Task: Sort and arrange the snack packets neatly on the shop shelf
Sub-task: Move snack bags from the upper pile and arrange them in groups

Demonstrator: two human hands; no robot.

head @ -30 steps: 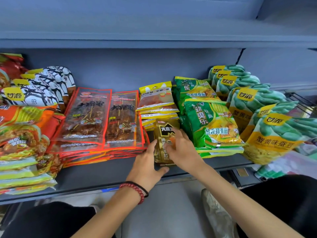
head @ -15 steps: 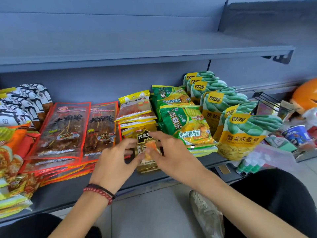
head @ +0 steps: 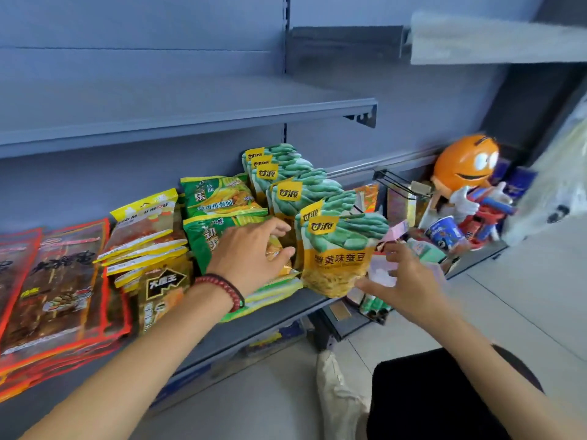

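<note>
Left hand (head: 254,258) and right hand (head: 405,281), both spread and holding nothing, flank the front broad-bean packet (head: 336,258) on the shelf (head: 276,315).
The left is over the green noodle packets (head: 203,239); the right hovers just beside the bean packet's right edge, thumb near its lower corner.

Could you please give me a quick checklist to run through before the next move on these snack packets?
1. Is the left hand free: ok, open above the green noodle packets.
2. Is the right hand free: ok, open beside the front broad bean packet.
3. Packet standing, label out: ok.
4. Either hand touching it: cannot tell.
5. Noodle stack squared: not ok, lower packets fan forward towards the shelf edge.
</note>
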